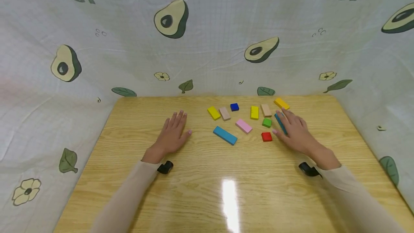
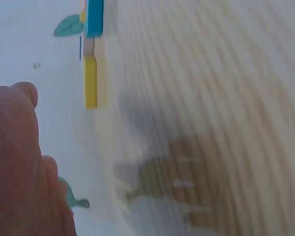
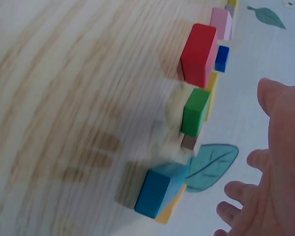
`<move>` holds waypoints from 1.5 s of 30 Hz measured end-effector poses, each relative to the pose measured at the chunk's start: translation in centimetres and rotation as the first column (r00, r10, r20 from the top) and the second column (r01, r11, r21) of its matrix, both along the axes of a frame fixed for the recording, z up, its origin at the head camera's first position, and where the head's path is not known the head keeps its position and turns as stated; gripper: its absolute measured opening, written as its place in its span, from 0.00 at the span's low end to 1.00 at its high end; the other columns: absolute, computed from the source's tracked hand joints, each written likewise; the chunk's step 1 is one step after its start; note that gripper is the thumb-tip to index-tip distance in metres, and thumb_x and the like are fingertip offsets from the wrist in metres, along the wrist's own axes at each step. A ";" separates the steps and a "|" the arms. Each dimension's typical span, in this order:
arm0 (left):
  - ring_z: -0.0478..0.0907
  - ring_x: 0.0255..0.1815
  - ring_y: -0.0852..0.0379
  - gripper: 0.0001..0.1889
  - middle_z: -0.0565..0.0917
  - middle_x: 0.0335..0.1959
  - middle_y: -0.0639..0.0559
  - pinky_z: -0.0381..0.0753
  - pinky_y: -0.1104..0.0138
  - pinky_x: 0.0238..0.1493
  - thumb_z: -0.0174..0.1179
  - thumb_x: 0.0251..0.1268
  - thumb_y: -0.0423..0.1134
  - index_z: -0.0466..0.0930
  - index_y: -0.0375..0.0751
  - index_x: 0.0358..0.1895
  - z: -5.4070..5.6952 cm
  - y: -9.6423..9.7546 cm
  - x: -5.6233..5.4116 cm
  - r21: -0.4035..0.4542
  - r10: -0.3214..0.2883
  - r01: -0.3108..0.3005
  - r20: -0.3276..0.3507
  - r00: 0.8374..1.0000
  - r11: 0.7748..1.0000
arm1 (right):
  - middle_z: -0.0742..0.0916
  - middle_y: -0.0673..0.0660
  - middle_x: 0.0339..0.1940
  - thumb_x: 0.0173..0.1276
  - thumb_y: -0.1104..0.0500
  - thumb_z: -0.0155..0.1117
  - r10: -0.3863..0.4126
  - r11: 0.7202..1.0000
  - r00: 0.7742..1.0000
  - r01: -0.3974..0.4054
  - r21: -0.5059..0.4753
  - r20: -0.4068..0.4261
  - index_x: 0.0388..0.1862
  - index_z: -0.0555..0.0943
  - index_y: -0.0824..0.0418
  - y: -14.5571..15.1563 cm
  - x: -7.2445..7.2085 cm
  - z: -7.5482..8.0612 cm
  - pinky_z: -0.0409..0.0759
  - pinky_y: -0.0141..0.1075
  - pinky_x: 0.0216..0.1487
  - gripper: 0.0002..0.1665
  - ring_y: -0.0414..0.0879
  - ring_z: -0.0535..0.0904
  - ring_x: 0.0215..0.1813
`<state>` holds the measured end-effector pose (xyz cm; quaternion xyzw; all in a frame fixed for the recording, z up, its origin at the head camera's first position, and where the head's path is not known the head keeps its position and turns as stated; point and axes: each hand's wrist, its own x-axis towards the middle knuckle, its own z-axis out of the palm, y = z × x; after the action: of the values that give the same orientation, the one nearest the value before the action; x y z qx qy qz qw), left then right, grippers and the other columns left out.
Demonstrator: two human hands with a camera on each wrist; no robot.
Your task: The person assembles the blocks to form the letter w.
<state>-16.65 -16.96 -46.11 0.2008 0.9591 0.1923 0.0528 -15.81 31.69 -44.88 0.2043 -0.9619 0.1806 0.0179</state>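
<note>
My left hand (image 1: 170, 136) is spread out with straight fingers over the left part of the table and holds nothing. To its right lie a long blue block (image 1: 225, 135) and a yellow block (image 1: 214, 113). My right hand (image 1: 295, 132), fingers extended, hovers over a second blue block (image 1: 280, 123) that it partly covers in the head view. A gap shows between that hand and the blocks in the right wrist view. Closest to its thumb are a red block (image 3: 199, 54) and a green block (image 3: 195, 113). An orange block (image 1: 281, 103) lies beyond its fingertips.
Between the hands lie a pink block (image 1: 244, 126), a beige block (image 1: 224, 113), a dark blue block (image 1: 234, 107), another yellow block (image 1: 254, 112) and a peach block (image 1: 266, 110). A patterned cloth (image 1: 213, 60) hangs behind the wooden table (image 1: 200, 190).
</note>
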 end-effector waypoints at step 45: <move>0.40 0.89 0.40 0.41 0.43 0.89 0.45 0.37 0.42 0.85 0.42 0.86 0.62 0.44 0.45 0.89 -0.4 10.8 2.9 -0.105 -0.135 0.143 0.075 0.988 0.984 | 0.64 0.73 0.83 0.81 0.51 0.64 0.163 0.985 0.986 -0.161 0.063 -0.033 0.84 0.60 0.67 -7.1 -0.1 -0.9 0.54 0.69 0.78 0.43 0.71 0.58 0.82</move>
<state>-13.77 -6.18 -46.54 0.2574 0.9496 0.1414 0.1096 -15.88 24.60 -45.80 0.2857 -0.9466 0.1485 0.0154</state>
